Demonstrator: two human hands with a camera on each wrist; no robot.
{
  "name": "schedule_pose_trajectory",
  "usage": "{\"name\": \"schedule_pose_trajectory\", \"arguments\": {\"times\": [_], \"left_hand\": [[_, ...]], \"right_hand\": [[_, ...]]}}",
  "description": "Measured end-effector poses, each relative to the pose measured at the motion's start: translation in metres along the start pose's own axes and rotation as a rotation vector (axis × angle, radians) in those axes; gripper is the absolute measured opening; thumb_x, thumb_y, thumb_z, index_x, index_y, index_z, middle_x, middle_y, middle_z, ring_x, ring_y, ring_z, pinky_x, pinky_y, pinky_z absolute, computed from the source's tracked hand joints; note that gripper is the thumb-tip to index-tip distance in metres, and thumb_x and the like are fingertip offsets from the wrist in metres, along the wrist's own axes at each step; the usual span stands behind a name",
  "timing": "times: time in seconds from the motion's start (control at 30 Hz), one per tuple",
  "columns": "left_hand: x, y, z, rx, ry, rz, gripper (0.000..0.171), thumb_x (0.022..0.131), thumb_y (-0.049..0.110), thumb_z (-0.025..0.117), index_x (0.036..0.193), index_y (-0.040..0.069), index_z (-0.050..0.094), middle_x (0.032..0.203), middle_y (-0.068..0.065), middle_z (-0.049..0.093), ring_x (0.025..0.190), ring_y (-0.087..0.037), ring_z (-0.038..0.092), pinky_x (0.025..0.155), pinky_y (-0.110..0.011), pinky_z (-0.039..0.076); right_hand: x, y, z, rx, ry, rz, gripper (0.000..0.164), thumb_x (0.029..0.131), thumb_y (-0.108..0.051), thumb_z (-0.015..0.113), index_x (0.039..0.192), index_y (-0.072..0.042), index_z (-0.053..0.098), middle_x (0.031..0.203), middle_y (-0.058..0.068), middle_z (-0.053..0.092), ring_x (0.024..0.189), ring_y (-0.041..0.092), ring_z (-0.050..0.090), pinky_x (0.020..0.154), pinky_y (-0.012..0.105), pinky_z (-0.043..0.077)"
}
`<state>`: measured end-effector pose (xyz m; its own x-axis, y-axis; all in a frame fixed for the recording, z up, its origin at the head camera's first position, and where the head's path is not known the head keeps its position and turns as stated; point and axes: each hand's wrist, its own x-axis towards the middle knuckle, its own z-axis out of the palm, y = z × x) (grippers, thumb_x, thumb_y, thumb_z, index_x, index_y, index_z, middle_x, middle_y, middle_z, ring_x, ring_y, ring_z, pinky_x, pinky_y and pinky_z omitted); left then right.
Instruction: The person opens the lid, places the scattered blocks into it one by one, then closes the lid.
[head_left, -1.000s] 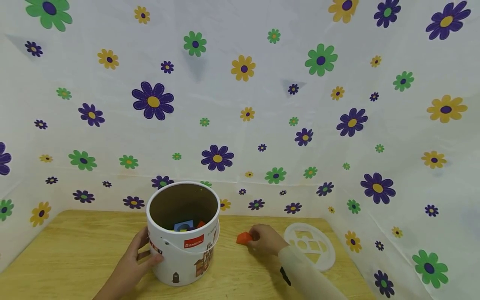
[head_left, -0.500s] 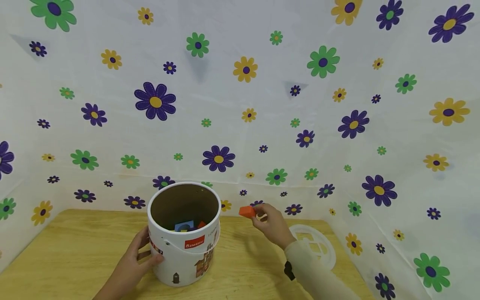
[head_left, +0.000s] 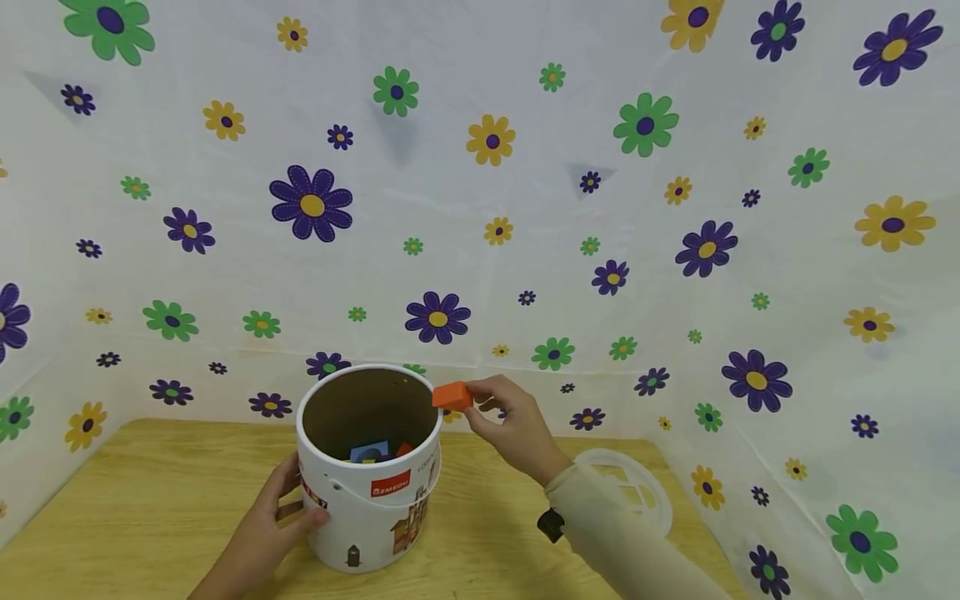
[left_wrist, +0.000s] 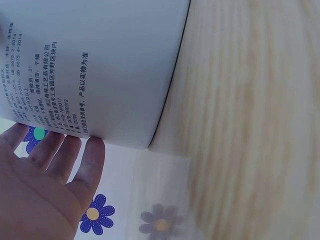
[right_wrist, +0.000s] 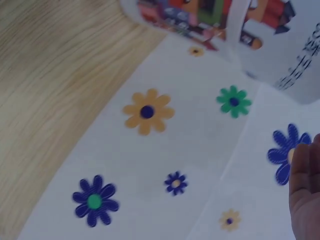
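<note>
My right hand (head_left: 517, 425) pinches an orange toy block (head_left: 452, 396) beside the right rim of a white bucket (head_left: 360, 521), in the head view. The bucket stands upright, with its mouth uncovered and a red label in front. A blue block (head_left: 370, 451) and other coloured blocks lie inside, partly hidden by the wall. My left hand (head_left: 262, 529) holds the bucket's left side, thumb towards the front. Its fingers touch the printed wall in the left wrist view. The right wrist view shows only part of the right hand (right_wrist: 306, 195); the orange block is outside that frame.
A translucent round lid (head_left: 651, 500) with shaped cut-outs lies on the wooden table (head_left: 180, 483) at the right, partly behind the right forearm. A white sheet (head_left: 525, 50) printed with flowers stands behind and along the sides of the table.
My right hand has lifted the orange block off the table and carried it up and left to the bucket's rim. The left hand has kept its place on the bucket.
</note>
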<state>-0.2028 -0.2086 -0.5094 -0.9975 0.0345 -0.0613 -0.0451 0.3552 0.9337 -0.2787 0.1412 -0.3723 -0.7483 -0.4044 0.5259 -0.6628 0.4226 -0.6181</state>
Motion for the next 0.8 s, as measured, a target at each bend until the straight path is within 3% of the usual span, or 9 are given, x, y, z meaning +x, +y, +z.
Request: {"name": "schedule_pose_trajectory", "arguments": {"times": [0.17,0.33,0.53,0.67,0.8], "left_hand": [[0.0,0.0,0.0,-0.009,-0.001,-0.001,0.102,0.096,0.047,0.071,0.166,0.014,0.005,0.168,-0.023,0.02,0.151,-0.048,0.026,0.115,-0.061,0.04],[-0.001,0.0,-0.001,-0.013,0.001,0.001,0.102,0.096,0.047,0.071,0.166,0.014,0.005,0.168,-0.023,0.02,0.15,-0.048,0.025,0.115,-0.061,0.04],[-0.001,0.0,0.0,-0.023,-0.003,-0.008,0.1,0.096,0.047,0.071,0.166,0.015,0.007,0.168,-0.022,0.02,0.15,-0.047,0.026,0.115,-0.061,0.041],[-0.001,0.0,0.0,-0.02,-0.005,-0.002,0.1,0.096,0.047,0.071,0.166,0.014,0.006,0.167,-0.023,0.02,0.15,-0.048,0.027,0.114,-0.061,0.042],[-0.002,0.001,0.0,-0.017,0.003,0.0,0.102,0.095,0.048,0.072,0.166,0.015,0.007,0.168,-0.022,0.021,0.15,-0.047,0.027,0.115,-0.061,0.041]], "right_hand": [[0.007,-0.021,0.011,-0.009,-0.036,-0.039,0.031,0.095,-0.009,0.073,0.126,-0.011,0.072,0.117,-0.001,0.07,0.107,0.028,0.067,0.097,0.038,0.058],[0.016,-0.034,0.021,-0.057,-0.083,-0.067,0.031,0.095,-0.013,0.074,0.126,-0.012,0.072,0.117,-0.003,0.07,0.108,0.018,0.065,0.098,0.036,0.057],[0.018,-0.043,0.03,-0.138,-0.175,-0.096,0.029,0.096,-0.018,0.074,0.124,-0.011,0.072,0.111,-0.004,0.071,0.1,0.011,0.061,0.091,0.031,0.057],[0.019,-0.044,0.031,-0.127,-0.211,-0.069,0.028,0.097,-0.018,0.073,0.124,-0.012,0.073,0.113,-0.004,0.071,0.101,0.011,0.061,0.089,0.03,0.056],[0.017,-0.044,0.031,-0.077,-0.235,-0.012,0.028,0.099,-0.022,0.071,0.126,-0.014,0.072,0.119,-0.004,0.071,0.108,0.011,0.061,0.097,0.036,0.056]]}}
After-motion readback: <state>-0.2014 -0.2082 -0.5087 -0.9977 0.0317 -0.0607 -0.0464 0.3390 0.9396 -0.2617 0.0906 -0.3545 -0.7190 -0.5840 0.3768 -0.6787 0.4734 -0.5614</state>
